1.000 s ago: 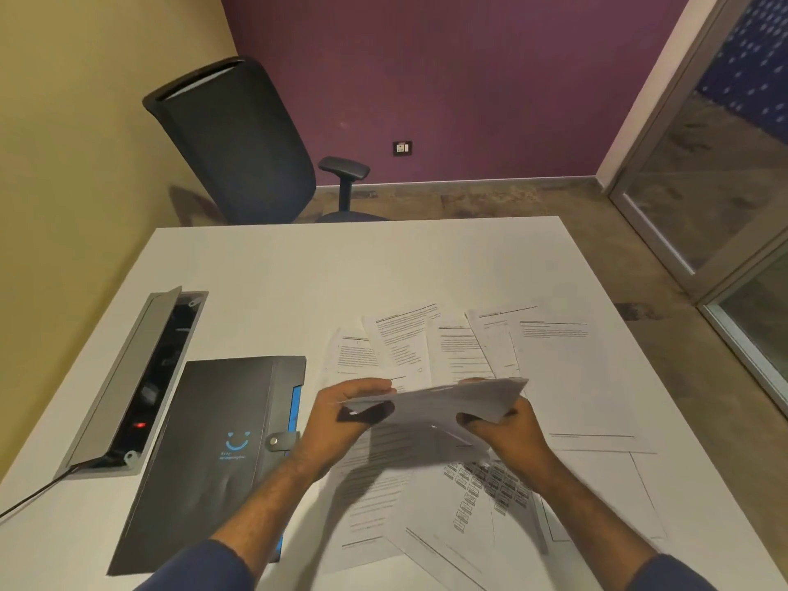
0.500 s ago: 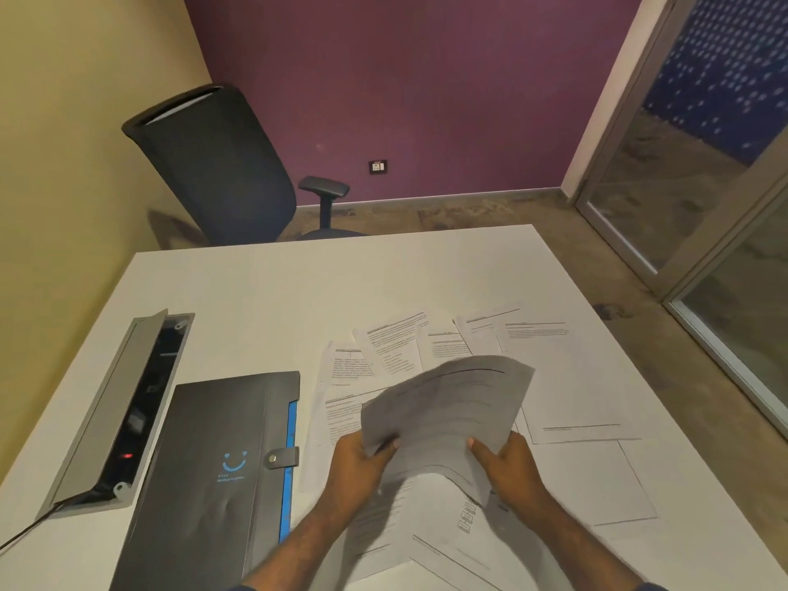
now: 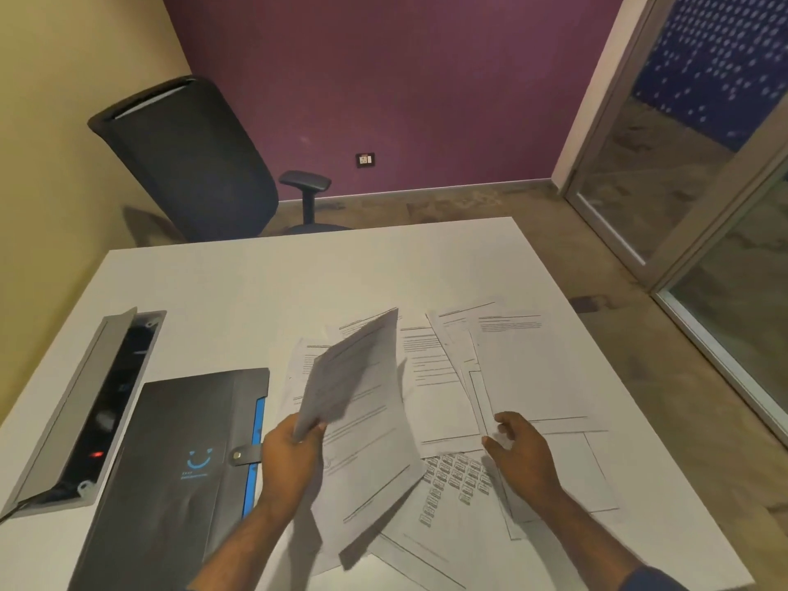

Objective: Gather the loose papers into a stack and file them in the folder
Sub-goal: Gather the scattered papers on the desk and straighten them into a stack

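Here, a few gathered sheets are pinched upright in the left hand (image 3: 290, 452) while the right hand (image 3: 518, 452) is lowered, fingers spread and holding nothing, over the loose papers (image 3: 524, 368).

The held sheets (image 3: 354, 368) are gripped at their near corner, and their long axis is tilted up and away toward the far right. Just beyond and to the right of the right hand, more loose papers are fanned over the white table (image 3: 298, 275), long edges mostly running away from the person; these are judged nearer that hand, so the next pick would fall to it. The folder (image 3: 179, 462) is left closed and clasped, flat just left of the left hand, long axis also running away.
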Demonstrator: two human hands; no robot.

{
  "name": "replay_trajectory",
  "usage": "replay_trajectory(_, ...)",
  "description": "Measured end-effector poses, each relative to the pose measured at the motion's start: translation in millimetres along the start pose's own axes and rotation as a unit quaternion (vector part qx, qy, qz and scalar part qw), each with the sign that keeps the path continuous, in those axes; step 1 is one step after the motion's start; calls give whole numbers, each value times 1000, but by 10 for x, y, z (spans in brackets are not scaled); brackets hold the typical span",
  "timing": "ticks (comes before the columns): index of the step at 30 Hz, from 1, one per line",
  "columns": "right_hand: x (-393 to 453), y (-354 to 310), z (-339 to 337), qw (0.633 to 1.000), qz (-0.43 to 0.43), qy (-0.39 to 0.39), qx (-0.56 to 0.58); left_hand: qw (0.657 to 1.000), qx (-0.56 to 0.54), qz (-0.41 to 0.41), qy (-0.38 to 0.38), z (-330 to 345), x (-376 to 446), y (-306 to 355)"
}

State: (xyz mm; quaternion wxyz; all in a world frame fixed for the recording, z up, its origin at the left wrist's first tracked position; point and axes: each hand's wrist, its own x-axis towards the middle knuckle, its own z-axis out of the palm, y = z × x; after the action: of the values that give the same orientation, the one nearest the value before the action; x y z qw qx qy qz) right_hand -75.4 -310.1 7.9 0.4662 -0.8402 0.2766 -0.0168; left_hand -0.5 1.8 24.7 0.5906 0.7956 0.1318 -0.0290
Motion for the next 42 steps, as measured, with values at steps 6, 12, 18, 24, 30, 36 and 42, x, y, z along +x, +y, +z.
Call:
replay_trajectory(6, 424, 350, -107, 987, 0, -33, -155, 999, 24, -33, 27, 223, -150, 52)
replay_trajectory(12, 777, 487, 5, 933, 2, -77, -351, 997, 53, -48, 35, 498, -331, 93)
replay_trajectory(18, 710, 364, 173, 913, 48, -73, -399, 993, 71, -90, 38, 576, -491, 38)
replay_trajectory(24, 604, 338, 386, 873, 83, -75, -475, 993, 44, -110, 25, 568, -495, -23)
replay_trajectory(30, 518, 329, 337, 868, -12, -72, -491, 993, 39, -111, 14, 557, -463, -116)
replay_trajectory(36, 727, 127, 84, 940, 7, -35, -340, 994, 16, -110, 9, 566, -437, -125)
replay_trajectory(42, 937, -174, -46, 962, -38, 24, -268, 994, -15, -106, -3, 593, -421, -96)
